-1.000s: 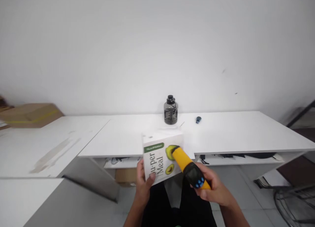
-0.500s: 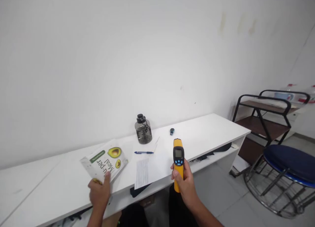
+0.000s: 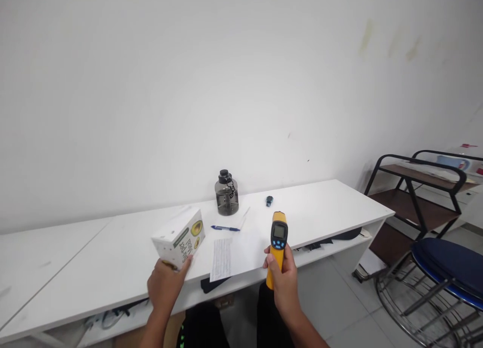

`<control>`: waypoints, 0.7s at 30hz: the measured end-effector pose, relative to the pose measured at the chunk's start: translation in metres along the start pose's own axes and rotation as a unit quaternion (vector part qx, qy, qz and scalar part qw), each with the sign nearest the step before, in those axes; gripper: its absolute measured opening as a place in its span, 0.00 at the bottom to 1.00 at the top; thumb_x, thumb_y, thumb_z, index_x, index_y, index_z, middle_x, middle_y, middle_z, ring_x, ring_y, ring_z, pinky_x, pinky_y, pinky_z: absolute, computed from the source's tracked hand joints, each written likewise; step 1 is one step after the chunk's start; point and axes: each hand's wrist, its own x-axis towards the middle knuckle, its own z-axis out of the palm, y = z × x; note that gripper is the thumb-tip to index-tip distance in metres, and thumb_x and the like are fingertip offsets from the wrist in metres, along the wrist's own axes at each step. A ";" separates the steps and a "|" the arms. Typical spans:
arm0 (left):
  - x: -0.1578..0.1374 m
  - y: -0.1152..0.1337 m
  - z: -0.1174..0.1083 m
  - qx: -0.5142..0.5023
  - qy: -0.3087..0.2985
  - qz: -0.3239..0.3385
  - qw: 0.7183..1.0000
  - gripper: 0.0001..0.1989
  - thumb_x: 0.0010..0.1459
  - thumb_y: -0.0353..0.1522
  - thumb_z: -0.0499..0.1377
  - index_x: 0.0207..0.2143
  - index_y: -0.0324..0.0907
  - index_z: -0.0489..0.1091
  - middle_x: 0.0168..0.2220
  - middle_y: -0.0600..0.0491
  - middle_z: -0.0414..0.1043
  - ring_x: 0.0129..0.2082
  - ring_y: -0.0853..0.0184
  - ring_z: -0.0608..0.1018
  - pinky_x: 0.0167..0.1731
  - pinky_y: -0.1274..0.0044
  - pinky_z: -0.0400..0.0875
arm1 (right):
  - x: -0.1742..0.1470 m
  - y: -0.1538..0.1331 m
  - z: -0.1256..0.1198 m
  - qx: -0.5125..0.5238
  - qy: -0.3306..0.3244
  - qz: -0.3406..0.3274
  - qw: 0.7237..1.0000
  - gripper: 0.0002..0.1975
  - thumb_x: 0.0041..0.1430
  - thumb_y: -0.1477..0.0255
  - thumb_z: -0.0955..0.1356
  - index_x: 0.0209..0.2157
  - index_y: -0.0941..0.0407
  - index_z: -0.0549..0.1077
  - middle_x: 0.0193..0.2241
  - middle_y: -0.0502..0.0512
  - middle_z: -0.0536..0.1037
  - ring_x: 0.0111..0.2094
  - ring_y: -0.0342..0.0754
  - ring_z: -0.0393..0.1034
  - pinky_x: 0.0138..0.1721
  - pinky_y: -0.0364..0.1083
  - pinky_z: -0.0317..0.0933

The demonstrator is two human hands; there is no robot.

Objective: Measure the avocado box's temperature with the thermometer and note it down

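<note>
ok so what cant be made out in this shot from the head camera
Head view, all of these:
Yellow device: screen reading too small; handle partly covered by the right hand.
White box: far side hidden by the box itself.
Paper: print too small.
Blue stool: cut off by the right edge.
Dark items below: partly hidden by the tabletop.

Black trousers point(image 3: 206, 322) show below the desk's point(image 3: 315, 207) front edge, matte cloth. Small bright green marks point(image 3: 181, 337) run in a column along the left leg's point(image 3: 200, 333) outer side. Forearms point(image 3: 154, 329) bare, left hand point(image 3: 165, 286) and right hand point(image 3: 286, 283) bare too.
</note>
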 end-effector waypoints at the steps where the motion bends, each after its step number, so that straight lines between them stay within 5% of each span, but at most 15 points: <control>1: -0.001 0.000 0.000 -0.001 0.000 -0.003 1.000 0.43 0.46 0.62 0.53 0.46 0.32 0.65 0.41 0.35 0.75 0.40 0.45 0.77 0.35 0.65 0.68 | -0.001 0.000 0.001 -0.007 -0.002 0.000 1.000 0.20 0.55 0.57 0.72 0.45 0.53 0.68 0.35 0.52 0.75 0.29 0.45 0.67 0.34 0.46 0.66; 10: 0.001 -0.006 0.010 0.000 0.025 -0.005 1.000 0.40 0.45 0.62 0.55 0.44 0.36 0.66 0.38 0.39 0.76 0.39 0.46 0.78 0.35 0.65 0.69 | -0.002 0.005 -0.003 -0.044 -0.011 -0.024 0.999 0.20 0.57 0.56 0.70 0.46 0.53 0.68 0.36 0.53 0.77 0.28 0.44 0.68 0.31 0.46 0.66; 15: -0.005 -0.006 0.015 0.018 0.076 0.014 0.997 0.36 0.49 0.59 0.54 0.44 0.36 0.66 0.37 0.41 0.75 0.39 0.48 0.77 0.37 0.65 0.69 | 0.054 0.036 -0.016 -0.188 0.015 -0.031 0.981 0.32 0.55 0.54 0.68 0.58 0.55 0.64 0.43 0.58 0.78 0.34 0.50 0.72 0.35 0.49 0.67; 18: -0.007 -0.004 0.016 0.030 0.096 0.033 0.994 0.35 0.51 0.57 0.53 0.45 0.35 0.66 0.39 0.39 0.75 0.43 0.47 0.76 0.42 0.64 0.69 | 0.105 0.062 -0.026 -0.411 0.000 -0.035 0.911 0.36 0.57 0.56 0.67 0.64 0.55 0.59 0.54 0.63 0.74 0.49 0.58 0.71 0.45 0.52 0.64; 21: -0.007 -0.002 0.017 0.014 0.106 0.028 0.994 0.41 0.52 0.56 0.54 0.55 0.31 0.61 0.46 0.35 0.73 0.49 0.46 0.74 0.45 0.63 0.68 | 0.144 0.081 -0.032 -0.607 -0.089 -0.031 0.789 0.32 0.61 0.62 0.64 0.64 0.55 0.59 0.54 0.62 0.75 0.49 0.58 0.72 0.49 0.52 0.60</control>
